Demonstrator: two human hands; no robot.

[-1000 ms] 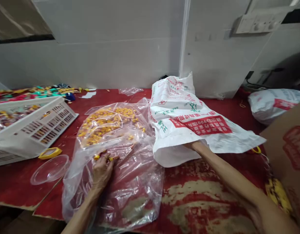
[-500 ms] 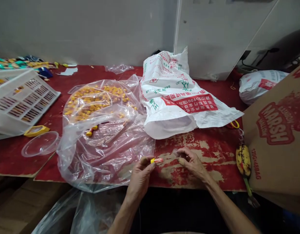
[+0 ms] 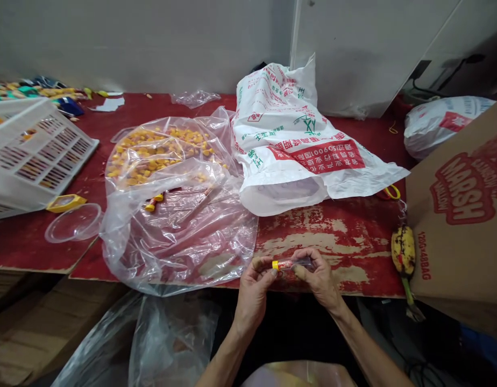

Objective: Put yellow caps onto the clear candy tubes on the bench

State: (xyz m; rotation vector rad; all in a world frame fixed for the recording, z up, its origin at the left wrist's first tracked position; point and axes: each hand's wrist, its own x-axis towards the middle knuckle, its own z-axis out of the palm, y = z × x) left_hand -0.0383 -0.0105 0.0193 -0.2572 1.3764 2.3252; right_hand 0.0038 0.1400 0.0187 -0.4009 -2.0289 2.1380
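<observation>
My left hand (image 3: 254,293) and my right hand (image 3: 319,274) meet above the front edge of the worn red tabletop (image 3: 345,255). Between their fingertips they pinch a small tube (image 3: 288,264) with a yellow end, a red-and-white middle and a transparent far end. Up and to the left lies a large transparent plastic bag (image 3: 179,242) holding many small yellow pieces (image 3: 151,156). A few yellow pieces also lie in its nearer fold (image 3: 152,203). A white printed woven sack (image 3: 297,145) lies beyond my right hand.
A white slatted crate (image 3: 34,156) and a transparent plastic bowl (image 3: 73,223) stand at left. A cardboard box (image 3: 460,215) and a banana (image 3: 403,250) are at right. Another white sack (image 3: 446,126) lies behind them. A wall bounds the table's far side.
My right hand has left the white sack and come to the table's front edge. Both hands now hold the small tube, showing its transparent end. The view has shifted slightly.
</observation>
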